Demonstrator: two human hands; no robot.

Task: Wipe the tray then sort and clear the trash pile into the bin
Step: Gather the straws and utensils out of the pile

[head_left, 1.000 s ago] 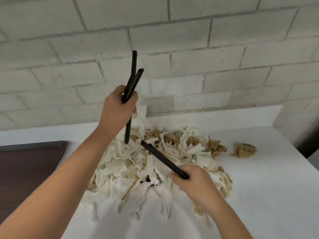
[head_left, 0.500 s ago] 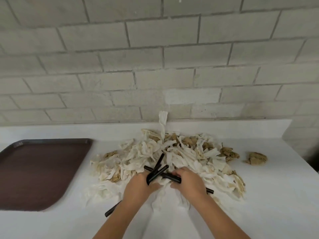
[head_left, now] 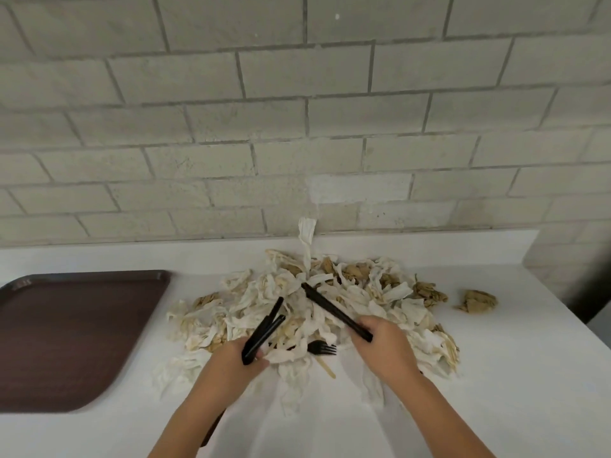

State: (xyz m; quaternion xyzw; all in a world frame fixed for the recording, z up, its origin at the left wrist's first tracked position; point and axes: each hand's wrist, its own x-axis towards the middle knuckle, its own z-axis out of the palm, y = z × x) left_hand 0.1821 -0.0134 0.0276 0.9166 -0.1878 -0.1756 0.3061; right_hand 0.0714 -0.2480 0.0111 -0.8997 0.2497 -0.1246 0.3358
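A pile of crumpled white and brown-stained napkins [head_left: 347,292] lies on the white counter against the wall. My left hand [head_left: 231,361] grips two black plastic utensils [head_left: 264,328] at the pile's near edge, their ends pointing up and right. My right hand [head_left: 383,345] grips another black utensil [head_left: 334,309] that slants up-left over the pile. A black plastic fork [head_left: 322,348] lies between my hands among the napkins. The dark brown tray [head_left: 66,335] sits empty at the left.
A loose brown crumpled napkin [head_left: 476,300] lies apart at the right of the pile. A thin wooden stick [head_left: 325,366] pokes out near the fork. The grey brick wall [head_left: 297,127] runs behind the white counter [head_left: 512,391]; the counter's right edge drops off.
My left hand came down from high in front of the wall to the pile's near edge. The view tilted, bringing the tray into sight. My right hand lifted its utensil slightly.
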